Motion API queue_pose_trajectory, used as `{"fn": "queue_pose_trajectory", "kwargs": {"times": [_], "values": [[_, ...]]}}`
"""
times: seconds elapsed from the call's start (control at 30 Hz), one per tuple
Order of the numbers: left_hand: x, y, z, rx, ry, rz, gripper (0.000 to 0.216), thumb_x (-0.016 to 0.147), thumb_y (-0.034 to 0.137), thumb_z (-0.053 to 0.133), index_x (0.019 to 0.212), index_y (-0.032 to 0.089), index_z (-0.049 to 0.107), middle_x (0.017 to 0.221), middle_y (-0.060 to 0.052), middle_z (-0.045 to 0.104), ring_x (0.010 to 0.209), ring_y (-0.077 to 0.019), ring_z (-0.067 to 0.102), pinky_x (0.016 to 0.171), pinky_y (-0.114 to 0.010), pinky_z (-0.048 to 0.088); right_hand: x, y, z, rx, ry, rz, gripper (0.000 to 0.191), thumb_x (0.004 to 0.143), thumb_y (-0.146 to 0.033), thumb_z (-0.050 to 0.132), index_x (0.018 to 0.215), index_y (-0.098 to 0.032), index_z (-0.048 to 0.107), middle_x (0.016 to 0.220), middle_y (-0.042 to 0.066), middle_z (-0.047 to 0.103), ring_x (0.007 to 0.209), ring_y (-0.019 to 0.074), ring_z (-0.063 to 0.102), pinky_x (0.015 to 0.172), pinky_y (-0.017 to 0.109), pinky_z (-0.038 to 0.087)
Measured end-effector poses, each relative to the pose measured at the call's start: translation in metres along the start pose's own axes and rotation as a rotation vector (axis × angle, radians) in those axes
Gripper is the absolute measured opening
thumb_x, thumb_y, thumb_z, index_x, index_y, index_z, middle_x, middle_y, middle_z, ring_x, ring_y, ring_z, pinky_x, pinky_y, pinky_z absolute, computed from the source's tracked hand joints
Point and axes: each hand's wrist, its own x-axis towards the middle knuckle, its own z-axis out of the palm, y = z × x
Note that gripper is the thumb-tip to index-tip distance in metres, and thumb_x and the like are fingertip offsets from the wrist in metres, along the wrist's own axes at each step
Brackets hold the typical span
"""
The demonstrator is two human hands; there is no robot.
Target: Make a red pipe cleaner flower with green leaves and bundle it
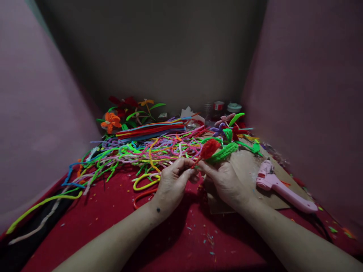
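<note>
In the head view a red pipe-cleaner flower [210,148] points up and to the right above my hands. My left hand [176,177] is closed in a pinch on its thin red stem. My right hand [225,180] pinches the lower end of the stem close beside the left fingertips. A green looped pipe-cleaner leaf [225,153] shows just behind the right fingers; whether it is joined to the flower I cannot tell. The exact grip points are partly hidden by the fingers.
Loose pipe cleaners [136,153] are heaped behind my hands, with a straight bundle [153,130] beyond. A pink glue gun [283,187] lies at right on a cardboard sheet [244,166]. Finished flowers [110,121] and jars [234,108] stand at the back. Scraps litter the red cloth [113,211].
</note>
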Motion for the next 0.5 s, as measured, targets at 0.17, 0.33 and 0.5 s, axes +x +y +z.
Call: {"fn": "queue_pose_trajectory", "kwargs": {"times": [0.17,0.33,0.5], "values": [[0.0011,-0.001,0.003,-0.075,0.019,-0.021,0.007,0.076,0.017,0.056,0.082,0.016,0.059,0.066,0.002,0.061,0.06,-0.0105,0.059,0.062,-0.024,0.048,0.0019,0.002,-0.0015,0.039,0.043,-0.026,0.023,0.072,-0.039,0.062,0.073,-0.016,0.062,0.07,0.0,0.059,0.064,0.0132,0.048,0.064,0.028,0.039],[0.0034,-0.0041,0.0013,-0.047,0.045,0.04,0.008,0.074,0.02,0.06,0.081,0.017,0.064,0.077,0.0,0.059,0.063,-0.0095,0.055,0.062,-0.023,0.046,0.0012,-0.0015,0.0009,0.149,0.034,0.049,0.023,0.067,-0.038,0.066,0.068,-0.016,0.06,0.07,0.0,0.058,0.063,0.0122,0.046,0.057,0.025,0.036],[0.0041,-0.0059,-0.0005,0.071,0.07,0.121,0.009,0.075,0.017,0.058,0.081,0.019,0.065,0.078,0.001,0.054,0.06,-0.0072,0.048,0.056,-0.02,0.04,0.0011,-0.0008,0.0037,0.259,0.039,0.154,0.023,0.063,-0.035,0.069,0.071,-0.017,0.058,0.062,-0.003,0.055,0.056,0.0102,0.045,0.052,0.023,0.034]]}}
